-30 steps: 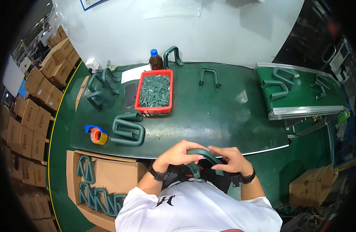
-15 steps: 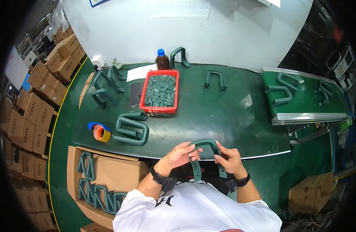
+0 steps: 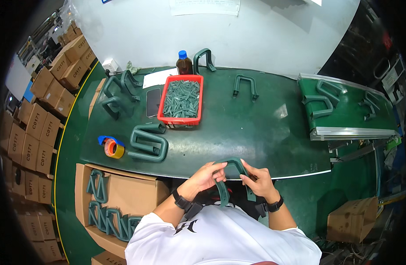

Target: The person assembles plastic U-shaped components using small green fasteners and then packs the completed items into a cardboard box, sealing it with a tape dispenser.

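A dark green U-shaped handle (image 3: 223,194) is between my two hands in front of my chest, its bend away from me and its two legs toward me. My left hand (image 3: 206,177) grips it near the left corner, thumb and fingers closed round the bar. On the other leg, my right hand (image 3: 260,182) pinches with thumb and index finger. Holes show near the leg ends. More handles of this kind (image 3: 150,145) lie on the green table (image 3: 220,128) to the left, nested together.
A red bin (image 3: 178,121) holds many small green pieces. Near it are a phone (image 3: 153,102), a brown bottle (image 3: 184,66) and a tape dispenser (image 3: 112,148). An open carton (image 3: 132,187) with handles stands at left. A conveyor (image 3: 351,132) carrying handles is at right.
The handle has turned slightly in my hands, and my right index finger now lies farther up toward its bend. The whole view has shifted a little.
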A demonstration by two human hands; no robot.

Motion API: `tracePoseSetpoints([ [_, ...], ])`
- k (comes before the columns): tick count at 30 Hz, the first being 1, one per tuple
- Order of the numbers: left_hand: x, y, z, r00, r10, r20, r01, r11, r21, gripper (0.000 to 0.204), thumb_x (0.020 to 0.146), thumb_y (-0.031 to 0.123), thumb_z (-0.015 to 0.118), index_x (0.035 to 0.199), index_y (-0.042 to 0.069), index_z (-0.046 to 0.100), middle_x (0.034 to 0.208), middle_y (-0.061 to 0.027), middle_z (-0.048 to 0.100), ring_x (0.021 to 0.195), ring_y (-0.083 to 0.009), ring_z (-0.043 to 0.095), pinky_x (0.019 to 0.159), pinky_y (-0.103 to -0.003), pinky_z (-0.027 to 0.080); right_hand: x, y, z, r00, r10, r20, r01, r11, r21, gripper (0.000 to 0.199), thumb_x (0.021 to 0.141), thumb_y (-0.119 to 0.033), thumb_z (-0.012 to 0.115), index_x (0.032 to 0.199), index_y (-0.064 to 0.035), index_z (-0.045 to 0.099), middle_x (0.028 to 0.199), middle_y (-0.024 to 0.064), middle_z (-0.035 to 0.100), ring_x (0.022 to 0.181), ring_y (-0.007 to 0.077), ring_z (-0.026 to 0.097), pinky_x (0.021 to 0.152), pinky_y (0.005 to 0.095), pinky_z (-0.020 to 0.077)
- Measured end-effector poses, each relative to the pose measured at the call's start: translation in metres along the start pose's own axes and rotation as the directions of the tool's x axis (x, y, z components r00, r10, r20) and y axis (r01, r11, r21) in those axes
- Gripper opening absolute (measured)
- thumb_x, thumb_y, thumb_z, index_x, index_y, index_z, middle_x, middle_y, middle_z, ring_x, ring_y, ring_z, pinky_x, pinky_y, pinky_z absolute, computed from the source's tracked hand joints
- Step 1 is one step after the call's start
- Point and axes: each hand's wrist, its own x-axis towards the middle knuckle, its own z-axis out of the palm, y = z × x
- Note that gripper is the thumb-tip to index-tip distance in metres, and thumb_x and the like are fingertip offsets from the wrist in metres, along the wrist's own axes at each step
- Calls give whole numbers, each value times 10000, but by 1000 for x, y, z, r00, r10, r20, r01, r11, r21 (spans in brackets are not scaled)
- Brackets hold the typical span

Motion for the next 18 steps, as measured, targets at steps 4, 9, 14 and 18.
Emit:
tracePoseSetpoints([
  [4, 7, -6, -5, 999, -48, 6, 49, 986, -162, 240, 873, 200, 505, 684, 55, 532, 575, 8, 399, 647, -171, 472, 900, -389, 460, 4, -2, 0, 992, 123, -8, -121, 985, 125, 528, 873, -33, 713, 1385, -62, 591, 622, 39, 630, 558, 50, 587, 543, 229, 446],
  [9, 16, -13, -23, 991, -98, 94, 113, 978, -173, 158, 764, 167, 484, 697, 38, 543, 579, -4, 409, 670, -181, 483, 975, -414, 463, 4, -5, 1, 986, 166, 30, -168, 982, 91, 500, 881, -40, 707, 1370, -82, 610, 611, 28, 636, 553, 53, 595, 537, 236, 449],
  [14, 15, -14, -20, 990, -120, 76, 134, 962, -239, 96, 687, 77, 457, 704, 18, 531, 610, -40, 439, 717, -228, 521, 1017, -475, 473, 5, -6, 3, 971, 239, 18, -239, 960, 145, 484, 897, -50, 693, 1372, -73, 605, 603, 18, 622, 553, 51, 583, 547, 234, 457],
  [18, 17, -11, -7, 998, -54, 31, 59, 977, -207, 53, 681, 50, 461, 693, 18, 501, 676, -79, 475, 749, -270, 544, 1002, -482, 480, 4, 4, -1, 956, 293, 23, -292, 939, 183, 505, 888, -50, 707, 1380, -78, 600, 639, -12, 607, 587, 42, 575, 556, 232, 458],
])
